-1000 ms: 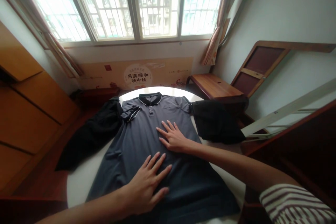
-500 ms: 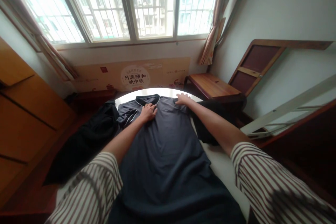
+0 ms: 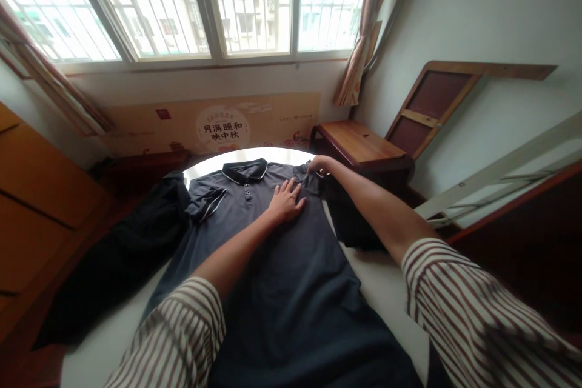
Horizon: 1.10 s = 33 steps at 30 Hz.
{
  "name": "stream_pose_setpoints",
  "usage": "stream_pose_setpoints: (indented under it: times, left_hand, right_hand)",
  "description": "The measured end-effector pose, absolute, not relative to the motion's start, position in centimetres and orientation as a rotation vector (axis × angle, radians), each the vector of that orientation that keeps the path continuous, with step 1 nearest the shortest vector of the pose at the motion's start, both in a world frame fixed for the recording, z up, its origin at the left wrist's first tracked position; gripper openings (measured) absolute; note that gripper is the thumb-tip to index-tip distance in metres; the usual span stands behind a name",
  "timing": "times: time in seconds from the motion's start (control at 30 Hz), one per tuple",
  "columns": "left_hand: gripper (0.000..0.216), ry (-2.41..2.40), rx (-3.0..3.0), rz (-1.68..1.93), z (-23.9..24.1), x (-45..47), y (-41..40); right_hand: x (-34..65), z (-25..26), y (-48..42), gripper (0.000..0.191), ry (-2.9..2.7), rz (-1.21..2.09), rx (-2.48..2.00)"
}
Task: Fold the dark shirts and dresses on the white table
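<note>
Across the white desk [image 3: 375, 276], polo shirt [image 3: 277, 297] lies face up, collar [image 3: 231, 174] toward the window [image 3: 254, 6]. Left hand [image 3: 286, 202] flat, fingers spread on its front, likely to stop it shifting; right hand [image 3: 320, 165] pinches the sleeve [image 3: 311, 185].

Shirt [image 3: 291, 273] is a polo, grey fading to navy downward, black collar [image 3: 231, 174] edged white, buttoned placket [image 3: 248, 192]. Lies face up, spread from centre frame to bottom edge, collar end up. Sleeve at frame right [image 3: 310, 183] is bunched; body's creased lower right.
</note>
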<state>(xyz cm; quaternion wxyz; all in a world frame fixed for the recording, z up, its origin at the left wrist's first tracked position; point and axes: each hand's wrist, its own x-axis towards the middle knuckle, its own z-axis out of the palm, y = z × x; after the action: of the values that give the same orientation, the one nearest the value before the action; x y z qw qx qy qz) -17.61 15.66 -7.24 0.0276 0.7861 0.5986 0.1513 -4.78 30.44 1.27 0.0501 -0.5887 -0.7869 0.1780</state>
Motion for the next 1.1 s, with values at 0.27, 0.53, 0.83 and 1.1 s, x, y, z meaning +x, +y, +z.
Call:
stream_pose_setpoints:
  times: [0.27,0.53,0.83,1.1]
  left_hand:
    - [0.020,1.847,2.453,0.824,-6.8,-17.6,14.0]
    - [0.017,1.790,2.472,0.879,-6.4,-17.6,13.6]
    - [0.021,2.011,2.297,0.987,-5.9,-17.6,13.2]
    - [0.028,1.952,2.422,0.753,-6.3,-17.5,13.5]
  right_hand:
    - [-6.6,4.1,28.7,0.042,-2.312,0.530,-1.803]
    - [-8.1,3.0,28.8,0.032,-2.413,0.897,-1.688]
    - [-8.3,0.3,30.6,0.032,-2.470,0.690,-1.652]
    - [-10.0,0.1,32.0,0.042,-2.507,0.343,-1.554]
